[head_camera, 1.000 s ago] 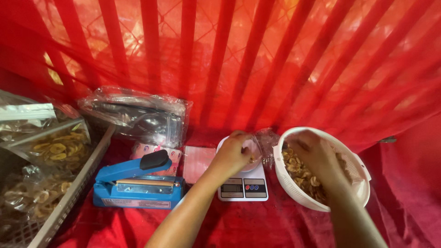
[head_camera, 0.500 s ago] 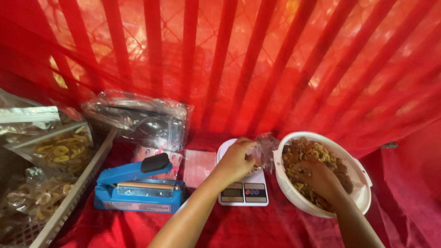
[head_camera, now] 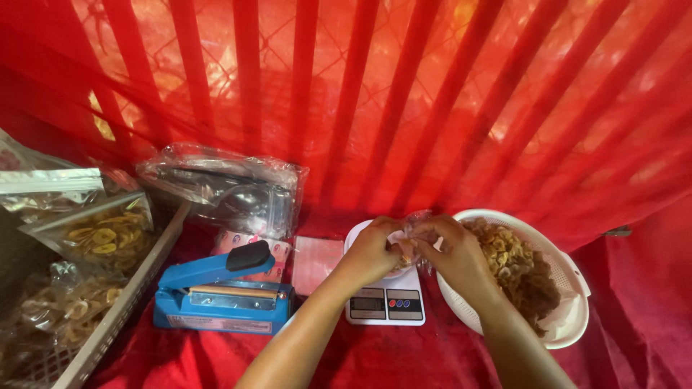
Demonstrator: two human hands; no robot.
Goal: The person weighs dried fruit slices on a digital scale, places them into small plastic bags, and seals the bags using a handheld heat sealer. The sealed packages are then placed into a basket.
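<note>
Red cloth [head_camera: 634,317] drapes counter and striped backdrop alike. Both grips — left hand [head_camera: 375,248], right hand [head_camera: 454,252] — pinch a crinkled clear bag [head_camera: 417,223] above the white scale [head_camera: 386,302], beside a white perforated bowl [head_camera: 569,324] of dried chips [head_camera: 519,266].

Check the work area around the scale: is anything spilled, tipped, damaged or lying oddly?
Nothing stands out. Both hands, left hand and right hand, hold a clear bag over the scale. The chips stay inside the white bowl, and the blue sealer sits flat.
</note>
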